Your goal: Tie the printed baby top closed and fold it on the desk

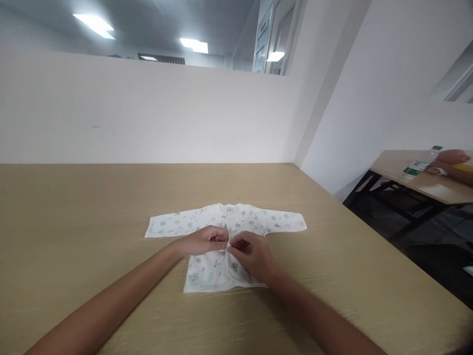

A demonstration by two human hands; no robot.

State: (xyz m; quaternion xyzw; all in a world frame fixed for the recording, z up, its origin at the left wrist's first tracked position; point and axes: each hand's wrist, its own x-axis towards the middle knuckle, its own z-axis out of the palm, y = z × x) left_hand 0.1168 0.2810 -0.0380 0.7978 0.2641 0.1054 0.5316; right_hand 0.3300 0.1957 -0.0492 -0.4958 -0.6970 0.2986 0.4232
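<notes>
A small white baby shirt with a green and pink animal print lies spread on the table, its two sleeves stretched out to the sides. A label shows inside the neckline, which faces away from me. Over the middle of the front opening, my left hand pinches the cloth edge between thumb and fingers. My right hand meets it there, also pinching the front edge, the fingertips of both hands almost touching. Whatever fastener sits between the fingertips is hidden. The lower hem on the right is partly covered by my right wrist.
The wooden table reaches back to a white partition and ends at a slanting right edge. Beyond a gap stands another table with a clear plastic bottle and another person's arm on it.
</notes>
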